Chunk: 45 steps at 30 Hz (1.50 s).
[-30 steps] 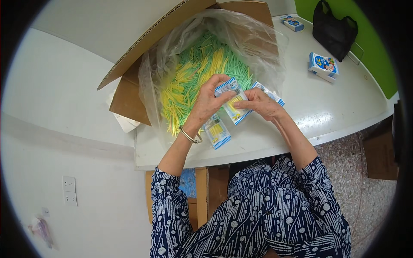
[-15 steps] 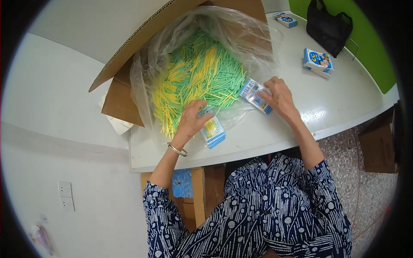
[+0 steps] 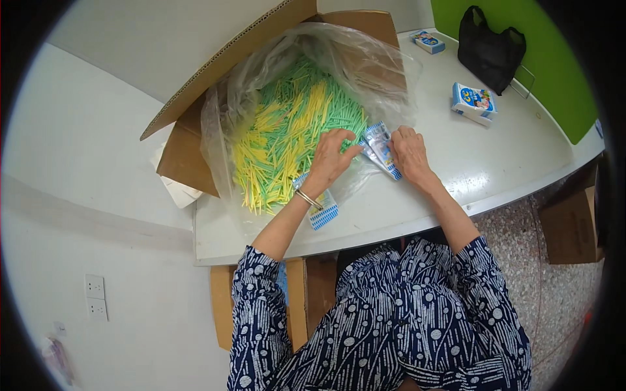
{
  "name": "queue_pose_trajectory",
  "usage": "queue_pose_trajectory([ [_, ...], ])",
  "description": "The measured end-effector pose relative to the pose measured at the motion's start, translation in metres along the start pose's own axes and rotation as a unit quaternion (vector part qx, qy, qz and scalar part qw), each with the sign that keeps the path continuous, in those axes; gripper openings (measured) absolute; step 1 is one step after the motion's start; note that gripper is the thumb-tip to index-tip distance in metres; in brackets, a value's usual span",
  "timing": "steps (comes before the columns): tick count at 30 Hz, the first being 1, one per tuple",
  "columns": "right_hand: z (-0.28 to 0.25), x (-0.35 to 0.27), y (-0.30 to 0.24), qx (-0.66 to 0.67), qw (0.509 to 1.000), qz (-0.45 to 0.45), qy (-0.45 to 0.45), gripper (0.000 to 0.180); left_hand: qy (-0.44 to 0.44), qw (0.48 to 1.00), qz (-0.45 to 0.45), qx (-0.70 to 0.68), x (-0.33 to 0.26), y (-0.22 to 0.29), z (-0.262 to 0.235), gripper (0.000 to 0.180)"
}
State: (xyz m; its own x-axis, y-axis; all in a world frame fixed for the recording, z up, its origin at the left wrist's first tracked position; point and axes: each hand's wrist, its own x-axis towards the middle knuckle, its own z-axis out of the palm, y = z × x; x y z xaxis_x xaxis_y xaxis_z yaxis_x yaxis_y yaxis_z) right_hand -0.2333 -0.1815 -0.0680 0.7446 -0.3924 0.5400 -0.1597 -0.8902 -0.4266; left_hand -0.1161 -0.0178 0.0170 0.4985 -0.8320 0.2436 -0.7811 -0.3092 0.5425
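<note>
The white worktop [image 3: 508,163] curves round in front of the person, its near edge running just below both wrists and its far right edge meeting a green wall. To the right of the right hand [image 3: 409,151] lies a broad bare stretch of worktop, the main open room; to the left of the left hand [image 3: 330,159] the surface is taken up by a cardboard box [image 3: 195,140] tipped on its side, flaps open, with a clear plastic bag [image 3: 339,62] spilling from it.

Inside the bag, just beyond the left hand, is a heap of green and yellow plastic sticks [image 3: 287,140], too many to count. The left hand rests on the heap's near edge, fingers loosely spread and curled down onto the sticks, a bangle at the wrist. The right hand lies flat, fingers together, pressing on a small flat packet [image 3: 378,146] with blue-and-white edging that sits between the two hands, touching both.

A second packet [image 3: 323,214] of the same blue-and-white kind lies under the left wrist, near the worktop's edge. Beyond the right hand, well apart, are two small blue-and-white cartons: one carton [image 3: 474,102] to the far right, another carton [image 3: 428,42] further off by the box. A black plastic bag [image 3: 490,47] stands against the green wall beside them.

Counted: two packets, two cartons, one box, one black bag.
</note>
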Motion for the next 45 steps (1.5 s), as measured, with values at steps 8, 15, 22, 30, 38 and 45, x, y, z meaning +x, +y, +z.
queue_pose_trajectory([
  [8, -0.045, 0.004, -0.035, 0.035, 0.982, -0.156, 0.104, 0.016, 0.078, 0.995, 0.06, -0.019, 0.01, 0.008, -0.006, 0.029],
  [15, -0.037, 0.009, -0.042, 0.173, 0.98, -0.096, 0.023, 0.026, -0.016, 0.987, -0.041, -0.153, 0.002, -0.001, -0.014, 0.019],
  [22, -0.038, 0.021, -0.047, 0.373, 0.915, 0.093, -0.123, 0.021, -0.033, 0.977, -0.091, -0.189, -0.007, -0.012, -0.018, 0.021],
  [30, -0.041, 0.025, -0.027, 0.303, 0.949, 0.067, -0.051, 0.022, 0.113, 0.973, 0.116, 0.165, -0.026, -0.021, -0.021, 0.027],
  [38, -0.037, 0.023, -0.041, 0.462, 0.864, 0.116, -0.161, 0.02, 0.034, 0.99, -0.007, -0.134, -0.008, 0.001, -0.016, 0.022],
  [45, -0.026, 0.019, -0.04, 0.485, 0.849, 0.128, -0.167, 0.021, 0.095, 0.994, 0.032, -0.034, -0.012, 0.007, -0.01, 0.016],
])
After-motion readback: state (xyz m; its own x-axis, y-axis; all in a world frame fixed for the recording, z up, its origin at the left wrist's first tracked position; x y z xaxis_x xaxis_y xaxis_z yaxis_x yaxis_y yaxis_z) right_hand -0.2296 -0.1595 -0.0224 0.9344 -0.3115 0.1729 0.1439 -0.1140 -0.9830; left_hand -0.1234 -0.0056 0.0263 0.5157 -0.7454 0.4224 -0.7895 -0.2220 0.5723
